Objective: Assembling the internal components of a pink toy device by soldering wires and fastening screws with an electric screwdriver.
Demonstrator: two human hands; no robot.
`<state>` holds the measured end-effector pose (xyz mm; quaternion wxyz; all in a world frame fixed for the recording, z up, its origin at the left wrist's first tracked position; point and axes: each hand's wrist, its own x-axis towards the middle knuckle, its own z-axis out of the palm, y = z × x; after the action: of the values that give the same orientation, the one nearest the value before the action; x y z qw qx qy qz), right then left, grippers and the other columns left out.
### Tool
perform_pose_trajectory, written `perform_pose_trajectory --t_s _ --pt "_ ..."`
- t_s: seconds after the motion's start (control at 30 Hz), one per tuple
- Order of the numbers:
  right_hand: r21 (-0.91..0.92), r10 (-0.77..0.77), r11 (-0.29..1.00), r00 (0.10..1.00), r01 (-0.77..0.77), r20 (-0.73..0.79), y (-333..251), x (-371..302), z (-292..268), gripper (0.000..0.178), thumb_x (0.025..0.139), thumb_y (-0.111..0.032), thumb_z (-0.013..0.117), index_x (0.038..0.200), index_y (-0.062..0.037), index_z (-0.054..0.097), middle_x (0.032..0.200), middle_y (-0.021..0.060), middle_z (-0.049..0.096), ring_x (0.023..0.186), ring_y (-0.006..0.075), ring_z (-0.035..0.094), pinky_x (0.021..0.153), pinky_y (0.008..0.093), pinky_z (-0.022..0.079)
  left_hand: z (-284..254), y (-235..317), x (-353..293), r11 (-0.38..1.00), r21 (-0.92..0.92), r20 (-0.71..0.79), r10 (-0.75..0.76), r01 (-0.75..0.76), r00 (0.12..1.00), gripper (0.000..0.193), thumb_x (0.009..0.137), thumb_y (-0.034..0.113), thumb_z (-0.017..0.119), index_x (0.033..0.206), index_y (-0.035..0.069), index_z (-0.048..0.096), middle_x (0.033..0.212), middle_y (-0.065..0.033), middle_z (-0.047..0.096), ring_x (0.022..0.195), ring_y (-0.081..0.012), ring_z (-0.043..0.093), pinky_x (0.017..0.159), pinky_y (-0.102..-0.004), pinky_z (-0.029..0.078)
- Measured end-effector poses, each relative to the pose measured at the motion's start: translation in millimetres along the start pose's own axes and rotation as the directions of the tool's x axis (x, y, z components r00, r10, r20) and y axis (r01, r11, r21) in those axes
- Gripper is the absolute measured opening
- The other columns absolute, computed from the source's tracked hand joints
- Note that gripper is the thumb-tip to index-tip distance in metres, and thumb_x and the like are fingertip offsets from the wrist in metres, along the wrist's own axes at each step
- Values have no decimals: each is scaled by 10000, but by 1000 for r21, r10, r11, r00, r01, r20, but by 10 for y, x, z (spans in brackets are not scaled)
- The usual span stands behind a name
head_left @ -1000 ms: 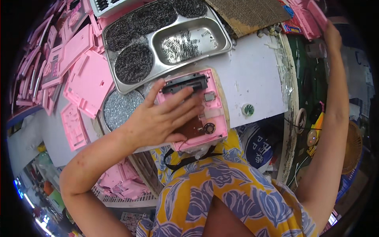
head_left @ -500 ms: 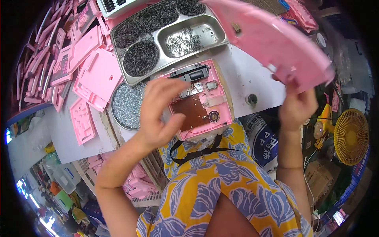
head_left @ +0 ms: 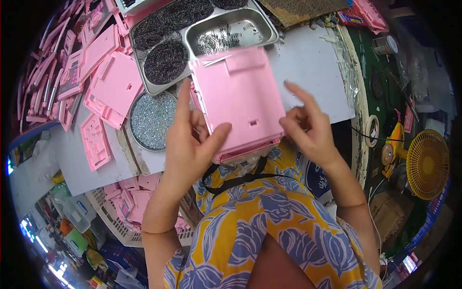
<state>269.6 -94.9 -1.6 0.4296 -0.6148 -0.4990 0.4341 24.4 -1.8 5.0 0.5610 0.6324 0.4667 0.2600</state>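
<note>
A pink plastic cover [head_left: 243,106] with a small rectangular slot lies over a pink housing [head_left: 248,150], whose lower edge shows beneath it. The cover hides the circuit parts inside. My left hand [head_left: 192,139] grips the left edge, its thumb on top and its index finger stretched up alongside. On the right edge my right hand [head_left: 308,127] pinches the cover with thumb and bent fingers, while its index finger points away.
Behind the cover stands a metal tray [head_left: 272,39] of dark springs. Small screws [head_left: 154,120] fill a round dish at left, near piled pink panels [head_left: 115,86]. A basket [head_left: 130,237] of pink parts sits below; a yellow fan [head_left: 428,164] is at right.
My right hand has brought the pink cover down and left onto the open housing. My left hand has moved from above the inner parts to the cover's left edge.
</note>
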Motion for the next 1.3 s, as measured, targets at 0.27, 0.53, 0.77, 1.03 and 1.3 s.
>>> perform_pose_trajectory --t_s 0.27,0.53,0.77,1.03,1.3 --pt "-242 -11 970 995 34 99 175 -128 1 592 920 -90 709 1481 -88 522 599 23 506 534 97 496 545 270 417 150 -232 -219 994 40 -23 103 -102 994 918 904 93 719 1603 -53 142 890 -80 708 634 -83 560 578 -229 440" --pt "-190 31 982 971 15 239 220 -41 -25 603 939 -159 704 1507 -123 505 596 47 538 518 146 533 548 289 439 50 -222 -338 971 239 -44 -1 12 999 832 919 145 727 1579 -48 257 700 -45 573 566 -110 496 547 -267 426" --pt "-685 9 671 921 283 390 -20 106 65 637 961 -368 661 1529 -158 462 568 124 604 520 336 630 522 435 499 173 -528 -556 948 317 -204 59 9 977 600 927 160 730 1459 -18 516 575 -58 465 471 -145 468 481 -307 407" --pt "-503 97 846 874 180 476 -277 507 -231 528 873 -333 756 1347 -121 661 548 77 574 462 191 552 516 335 437 -291 -519 -497 963 268 -185 83 -31 979 485 883 127 769 1339 29 637 613 -31 510 522 -123 478 519 -268 405" --pt "260 -657 718 752 646 -55 -849 2432 -535 829 909 -344 738 1565 -62 316 1522 102 406 1421 248 387 1155 401 333 -820 -530 -3 533 832 -100 418 -154 903 175 854 147 742 996 65 682 877 -85 629 930 -311 583 804 -459 416"
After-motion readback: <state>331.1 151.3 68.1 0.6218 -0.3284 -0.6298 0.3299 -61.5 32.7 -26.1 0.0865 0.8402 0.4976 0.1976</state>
